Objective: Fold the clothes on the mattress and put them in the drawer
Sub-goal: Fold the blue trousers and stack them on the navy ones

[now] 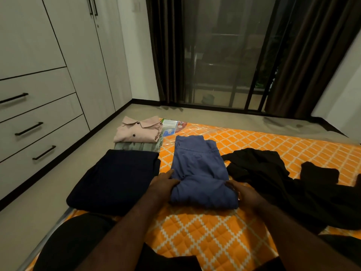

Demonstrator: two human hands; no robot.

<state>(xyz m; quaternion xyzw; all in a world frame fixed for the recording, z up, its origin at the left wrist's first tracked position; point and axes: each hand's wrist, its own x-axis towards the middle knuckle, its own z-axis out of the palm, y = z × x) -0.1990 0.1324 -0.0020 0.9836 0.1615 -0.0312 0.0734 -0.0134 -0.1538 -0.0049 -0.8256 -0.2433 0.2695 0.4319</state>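
Left hand (163, 185) and right hand (245, 193) are bare; the person wears black clothing (78, 241).

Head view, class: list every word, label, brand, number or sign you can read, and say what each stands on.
No text can be read.
Printed label at the far end of the mattress, under clear plastic: coloured print, too small and blurred to read.

Forearms stretch forward, left grip (163, 185) and right grip (245, 192) holding the blue garment (199, 163) from either side.
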